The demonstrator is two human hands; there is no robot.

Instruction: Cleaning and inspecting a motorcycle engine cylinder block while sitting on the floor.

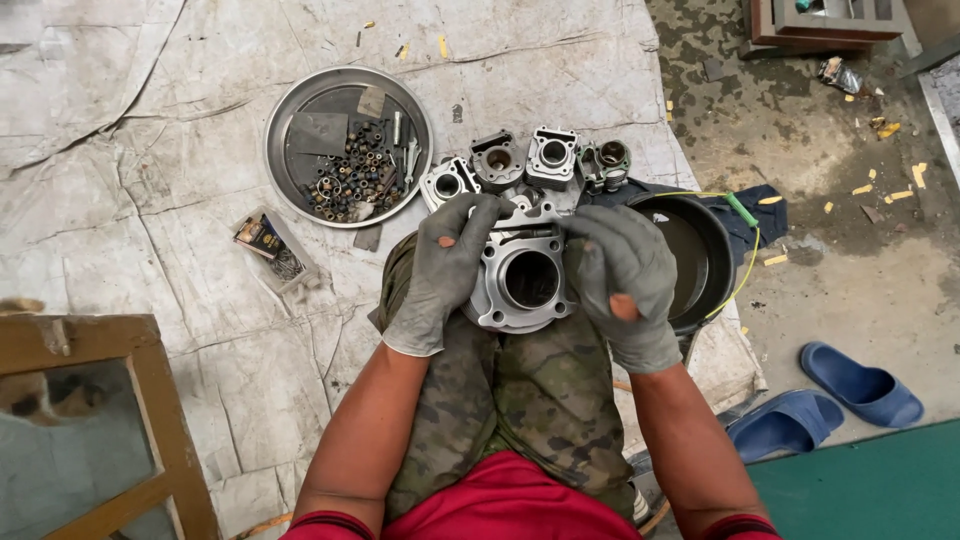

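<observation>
A grey metal engine cylinder (522,280) with a round bore rests on my lap, over camouflage trousers. My left hand (443,270), in a worn grey glove, grips its left side. My right hand (622,278), gloved the same way, holds its right side with the fingers curled over the top edge. Several similar cylinder parts (525,160) stand on the ground sheet just beyond my hands.
A round metal tray (290,110) of small nuts and bushes lies at the upper left. A small clear packet (268,242) of parts sits beside it. A black basin (712,250) is at my right, blue slippers (860,385) farther right, and a wooden frame (150,400) at the lower left.
</observation>
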